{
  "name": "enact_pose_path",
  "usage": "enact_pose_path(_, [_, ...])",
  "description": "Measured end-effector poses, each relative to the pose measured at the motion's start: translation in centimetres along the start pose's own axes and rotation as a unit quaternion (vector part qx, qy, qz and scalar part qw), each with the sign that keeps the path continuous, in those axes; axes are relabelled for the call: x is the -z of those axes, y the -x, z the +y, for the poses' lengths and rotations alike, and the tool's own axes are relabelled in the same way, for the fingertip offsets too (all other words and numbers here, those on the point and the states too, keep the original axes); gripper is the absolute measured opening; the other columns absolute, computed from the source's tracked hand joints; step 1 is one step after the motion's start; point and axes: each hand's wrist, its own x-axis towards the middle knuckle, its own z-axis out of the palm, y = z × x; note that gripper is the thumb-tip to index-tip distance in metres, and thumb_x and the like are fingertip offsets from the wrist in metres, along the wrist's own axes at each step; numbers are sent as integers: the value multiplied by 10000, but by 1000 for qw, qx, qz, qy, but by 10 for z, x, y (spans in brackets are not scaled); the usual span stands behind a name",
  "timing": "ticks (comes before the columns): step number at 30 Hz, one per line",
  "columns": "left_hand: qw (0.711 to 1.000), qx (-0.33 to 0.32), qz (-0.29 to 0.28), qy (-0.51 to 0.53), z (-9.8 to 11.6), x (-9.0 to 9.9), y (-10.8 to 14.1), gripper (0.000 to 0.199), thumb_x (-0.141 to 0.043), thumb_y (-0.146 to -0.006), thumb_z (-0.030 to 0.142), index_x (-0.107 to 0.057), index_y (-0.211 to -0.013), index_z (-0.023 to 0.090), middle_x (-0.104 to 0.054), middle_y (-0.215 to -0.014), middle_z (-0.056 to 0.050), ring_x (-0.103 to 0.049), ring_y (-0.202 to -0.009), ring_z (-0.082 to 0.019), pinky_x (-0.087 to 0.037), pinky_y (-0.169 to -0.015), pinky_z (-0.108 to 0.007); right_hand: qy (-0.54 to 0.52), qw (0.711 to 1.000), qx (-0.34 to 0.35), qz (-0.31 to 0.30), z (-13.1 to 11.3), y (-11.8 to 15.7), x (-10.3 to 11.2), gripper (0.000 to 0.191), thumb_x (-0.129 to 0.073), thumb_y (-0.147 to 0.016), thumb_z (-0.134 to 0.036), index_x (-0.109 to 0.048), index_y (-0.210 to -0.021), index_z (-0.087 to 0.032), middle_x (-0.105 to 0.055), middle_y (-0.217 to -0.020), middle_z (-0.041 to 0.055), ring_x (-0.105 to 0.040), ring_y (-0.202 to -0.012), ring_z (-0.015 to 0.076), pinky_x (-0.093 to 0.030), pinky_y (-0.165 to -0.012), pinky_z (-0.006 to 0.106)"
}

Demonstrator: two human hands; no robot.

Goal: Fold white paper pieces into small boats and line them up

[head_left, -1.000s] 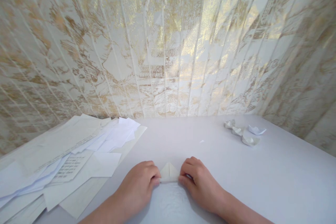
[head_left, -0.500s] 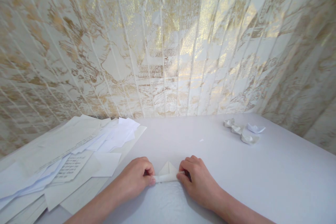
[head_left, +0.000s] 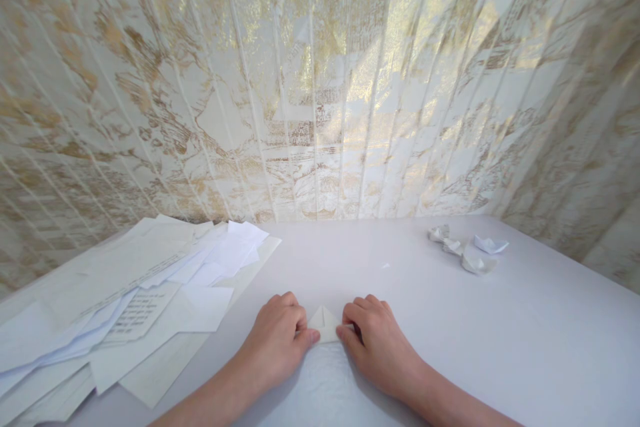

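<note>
Front and ctr at the table (head_left: 430, 320), here's the folded paper (head_left: 326, 329), peak pointing away, pinched at its sides btwn L hand (head_left: 281, 332) and R hand (head_left: 374, 333), both curled, thumbs to fingers (boat-shaped papers (head_left: 479, 265) sit far R, loose sheets (head_left: 127, 260) piled L).

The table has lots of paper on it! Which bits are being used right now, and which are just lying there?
Being used:
- folded paper
- left hand and right hand, at its sides

Just lying there:
- loose papers
- small paper shapes
- tiny scrap
</note>
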Motion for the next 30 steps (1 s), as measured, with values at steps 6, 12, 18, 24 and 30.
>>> enact_pose_path(6, [1000, 4, 0, -9, 1, 0, 1, 187, -548, -713, 273, -521, -551, 183, -540, -746, -17, -503, -776, -185, -337, -696, -289, 2, 1000, -5, -3, 0, -1, 0, 162, -497, -790, -136, -558, -644, -176, -586, -685, 11, -488, -717, 163, -303, -673, 274])
enact_pose_path(12, [1000, 7, 3, -20, 2, -1, 3, 180, -551, -713, 264, -526, -553, 183, -542, -748, -19, -504, -778, -184, -345, -696, -287, -2, 1000, -5, -4, 1, -2, -1, 151, -506, -777, -132, -558, -644, -180, -587, -692, 4, -488, -722, 160, -299, -676, 271])
enact_pose_path(18, [999, 3, 9, -44, 4, 0, 2, 183, -561, -715, 287, -547, -565, 183, -546, -745, -22, -513, -776, -191, -356, -687, -287, -7, 1000, -7, 2, 1, -1, 0, 154, -498, -769, -120, -553, -639, -182, -583, -674, -1, -486, -714, 159, -297, -670, 272])
enact_pose_path(24, [995, -6, 17, -95, 12, -2, 0, 326, -536, -738, 460, -607, -597, 174, -555, -756, -68, -514, -795, -247, -354, -693, -332, -8, 1000, -10, 7, 0, 0, -3, 159, -512, -769, -157, -543, -615, -180, -577, -674, 7, -479, -712, 167, -293, -673, 282])
enact_pose_path(30, [992, -6, 10, -125, 15, 0, -1, 391, -525, -715, 529, -630, -602, 169, -553, -743, -84, -516, -783, -262, -348, -672, -343, -12, 1000, -21, 9, -2, 2, -3, 108, -516, -755, -167, -530, -649, -179, -575, -705, 23, -474, -732, 184, -289, -680, 294])
